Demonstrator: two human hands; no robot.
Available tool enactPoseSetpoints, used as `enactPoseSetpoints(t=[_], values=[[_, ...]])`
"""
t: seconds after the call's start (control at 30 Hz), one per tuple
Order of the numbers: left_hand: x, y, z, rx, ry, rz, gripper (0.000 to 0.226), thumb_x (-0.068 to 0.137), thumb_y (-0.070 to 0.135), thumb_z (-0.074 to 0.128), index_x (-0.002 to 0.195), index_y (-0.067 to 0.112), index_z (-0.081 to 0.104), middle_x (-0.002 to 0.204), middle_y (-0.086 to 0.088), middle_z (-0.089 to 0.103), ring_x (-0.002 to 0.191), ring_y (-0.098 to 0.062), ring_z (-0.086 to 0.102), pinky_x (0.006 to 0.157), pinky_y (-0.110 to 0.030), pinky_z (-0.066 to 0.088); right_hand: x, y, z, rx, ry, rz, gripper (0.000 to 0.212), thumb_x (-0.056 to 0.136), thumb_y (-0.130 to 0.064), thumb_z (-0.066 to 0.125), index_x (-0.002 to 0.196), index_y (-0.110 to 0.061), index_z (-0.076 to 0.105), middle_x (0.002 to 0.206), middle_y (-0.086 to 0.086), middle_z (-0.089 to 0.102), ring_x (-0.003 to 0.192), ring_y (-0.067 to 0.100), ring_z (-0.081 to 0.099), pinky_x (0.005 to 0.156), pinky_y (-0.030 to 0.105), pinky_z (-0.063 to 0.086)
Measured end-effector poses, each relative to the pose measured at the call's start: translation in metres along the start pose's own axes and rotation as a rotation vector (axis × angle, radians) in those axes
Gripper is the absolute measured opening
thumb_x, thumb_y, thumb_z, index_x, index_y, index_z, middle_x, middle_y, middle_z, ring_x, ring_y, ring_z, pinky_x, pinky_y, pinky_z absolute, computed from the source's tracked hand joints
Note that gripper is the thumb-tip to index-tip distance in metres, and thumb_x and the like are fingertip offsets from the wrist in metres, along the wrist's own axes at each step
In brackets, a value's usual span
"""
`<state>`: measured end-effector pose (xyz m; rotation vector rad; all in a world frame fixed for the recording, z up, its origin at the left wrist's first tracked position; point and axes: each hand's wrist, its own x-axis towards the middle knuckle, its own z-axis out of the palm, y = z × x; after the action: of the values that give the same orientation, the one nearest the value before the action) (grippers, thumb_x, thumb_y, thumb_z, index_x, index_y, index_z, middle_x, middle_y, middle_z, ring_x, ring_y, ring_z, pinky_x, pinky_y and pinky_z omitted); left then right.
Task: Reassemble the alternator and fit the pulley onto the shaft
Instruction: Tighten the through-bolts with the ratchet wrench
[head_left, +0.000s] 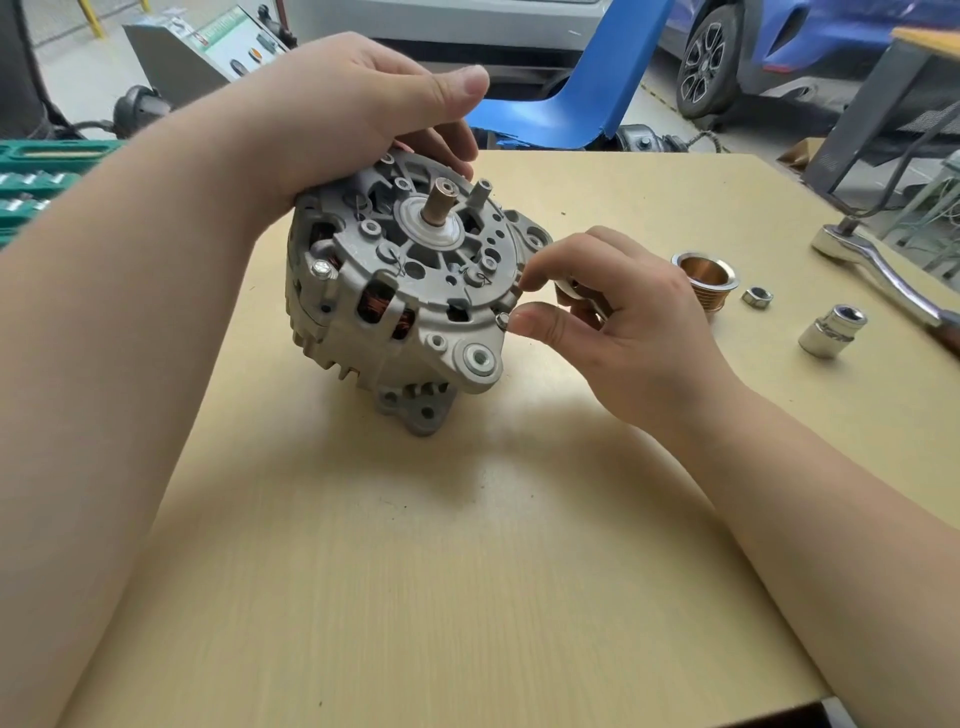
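So, far left there's a green socket tray (31, 182) at the bench (415, 571) edge, and then the left hand (363, 104) comes in over the top of the alternator (405, 280), fingers curled around the far rim of the housing and holding it tipped toward the camera. It sits on the bench left of centre, resting on its lower mounting ear, with the bare shaft (440, 203) poking up out of the middle. It looks like a heavy, stiff cast lump with copper windings showing through the vents, so I'd say grab it by the outer casting or the ears, never the shaft or the windings. One through bolt head (322, 269) is already seated on the left side. The right hand (597, 317) is pinching another small bolt (503, 319) between thumb and forefinger right at the housing edge, and it seems to have a shiny metal piece tucked in its other fingers too; can't tell what exactly. Further right on the bench, well apart from the alternator, are the pulley (704, 280), with grooves and a smooth metal rim that are probably slippy, then the nut (756, 297), a socket (831, 332) and a ratchet (883, 260). Bench is pale wood laminate, smooth. Behind it: a blue chair (587, 78) and a blue car (805, 47), workshop floor.
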<state>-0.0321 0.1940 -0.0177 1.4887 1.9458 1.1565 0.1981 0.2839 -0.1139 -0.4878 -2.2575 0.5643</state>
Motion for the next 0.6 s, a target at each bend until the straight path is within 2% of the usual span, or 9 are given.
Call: enactPoseSetpoints(t=[0.17,0.37,0.6], values=[[0.0015,-0.0018,0.0,0.001,0.006,0.013,0.05,0.095,0.071,0.062,0.097,0.025,0.081,0.095,0.004,0.083,0.078,-0.02,0.082,0.057,-0.024,0.062,0.0008,-0.0006,0.0025,-0.011,-0.005,0.027,0.036,0.089,-0.057,0.073,0.104,-0.024,0.073,0.088,-0.009,0.052,0.073,0.017,0.052,0.07,0.046,0.05],[0.0035,-0.0041,-0.0007,-0.003,0.002,0.005,0.05,0.096,0.071,0.061,0.098,0.025,0.08,0.096,0.004,0.083,0.079,-0.021,0.082,0.057,-0.023,0.062,0.0037,0.0069,-0.0054,0.019,-0.086,-0.005,0.029,0.095,-0.047,0.071,0.111,-0.022,0.073,0.091,-0.004,0.056,0.075,0.019,0.053,0.07,0.032,0.044],[0.0045,-0.0046,-0.0018,-0.005,0.008,0.01,0.05,0.096,0.07,0.062,0.098,0.024,0.081,0.096,0.004,0.083,0.08,-0.021,0.082,0.058,-0.023,0.062,0.0056,0.0068,0.0015,0.066,-0.043,-0.005,0.039,0.085,-0.054,0.079,0.103,-0.02,0.073,0.09,0.004,0.059,0.073,0.024,0.051,0.069,0.046,0.049]])
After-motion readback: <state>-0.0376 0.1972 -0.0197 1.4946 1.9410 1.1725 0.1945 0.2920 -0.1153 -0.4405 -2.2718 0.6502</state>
